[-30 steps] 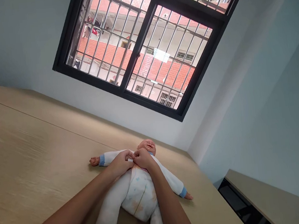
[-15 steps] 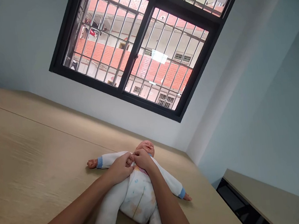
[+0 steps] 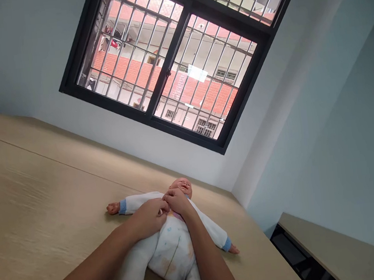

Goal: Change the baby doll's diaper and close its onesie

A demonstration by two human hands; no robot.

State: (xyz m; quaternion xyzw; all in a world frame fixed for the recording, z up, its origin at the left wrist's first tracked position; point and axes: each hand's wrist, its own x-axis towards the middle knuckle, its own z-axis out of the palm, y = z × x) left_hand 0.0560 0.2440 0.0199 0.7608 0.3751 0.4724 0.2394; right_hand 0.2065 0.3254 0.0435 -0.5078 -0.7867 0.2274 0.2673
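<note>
A baby doll [image 3: 184, 184] lies on its back with arms spread, dressed in a white shirt [image 3: 212, 226] with blue cuffs. Round its hips is a white diaper [image 3: 172, 255] with pale prints and a line down the middle. On the doll's chest my left hand [image 3: 154, 214] is closed, fingers pinching the shirt front. My right hand [image 3: 179, 200] meets it just below the chin, its fingers also bent and closed on the shirt near the collar. The fingertips and the bit of cloth between them are mostly hidden.
The doll rests on a light wooden table [image 3: 45, 190] with a seam along its far side. Behind it is a wall with a barred, black-framed window [image 3: 166, 71]. A lower cabinet [image 3: 335, 244] with a dark front stands at the right.
Both hands stay at the doll's chest; the left has shifted slightly down and left, its fingers now more curled. The view has tilted a little.
</note>
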